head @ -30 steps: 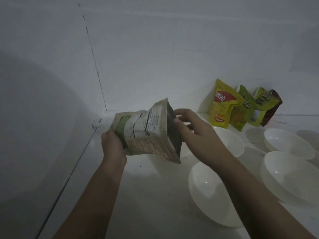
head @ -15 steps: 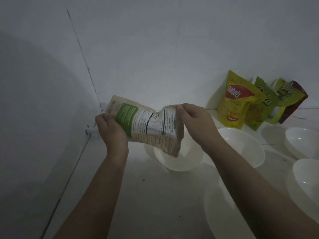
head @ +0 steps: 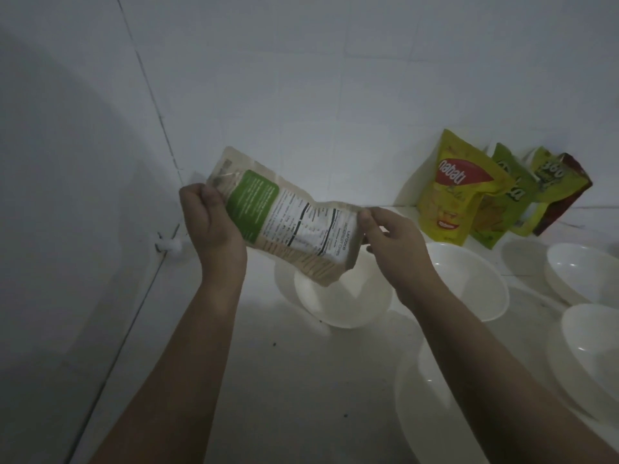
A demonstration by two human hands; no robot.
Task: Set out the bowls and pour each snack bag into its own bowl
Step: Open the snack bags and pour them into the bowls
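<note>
I hold a beige snack bag with a green panel and a nutrition label, tilted with its lower end over a white bowl. My left hand grips the bag's raised upper end. My right hand pinches the lower end just above the bowl. Whether anything falls from the bag is not visible. Against the back wall lean a yellow Nabati bag, a green bag, a yellow-green bag and a dark red bag.
Several more white bowls stand on the white counter: one behind my right wrist, two at the right edge, one under my right forearm. Tiled walls meet in a corner at left, with a small white fitting.
The bag went from bunched between my hands to stretched out and tilted down over the bowl. My view shifted so that bowl now lies under the bag.
</note>
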